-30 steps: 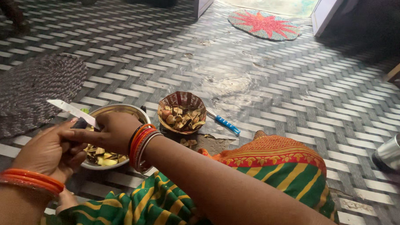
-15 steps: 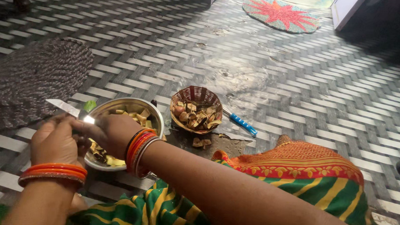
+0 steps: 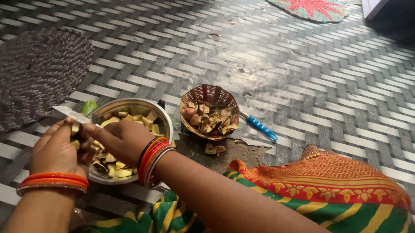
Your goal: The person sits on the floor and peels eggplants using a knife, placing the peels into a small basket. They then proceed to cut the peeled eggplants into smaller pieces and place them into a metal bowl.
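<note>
Lower left of the frame: right hand (image 3: pixel 119 138) closed around the handle of a knife (image 3: pixel 69 114), blade slanting up and left past the fingers, tip toward the left edge. Just left of it, touching, left hand (image 3: pixel 59 148) curled around a small vegetable piece (image 3: pixel 75 128), pale with a dark skin, held between the fingers right under the blade. Whether the edge is already in the piece, impossible to tell. Orange and red bangles (image 3: pixel 153 158) on the right wrist, a similar set on the left.

Directly beneath and behind both hands, a steel bowl (image 3: pixel 164 117) on the floor, filled with pale cut chunks (image 3: pixel 134 118); piece and blade hang over its left rim. Peeking out at the bowl's upper left edge, something green (image 3: pixel 88 107), partly hidden.

Right of the bowl, near the centre of the frame, a small woven basket (image 3: pixel 210 94) holding brownish peels and scraps. A few scraps (image 3: pixel 214 149) lying on the floor just below it. Just right of the basket, a blue-handled tool (image 3: pixel 260 127), lying slantwise.

Underneath everything, a grey-and-white woven floor mat (image 3: pixel 309 88). Dark round mat (image 3: pixel 34 73) at the left, red-patterned round mat (image 3: pixel 312 5) at the top right. Green, yellow and orange cloth (image 3: pixel 333 190) across the lower right.
</note>
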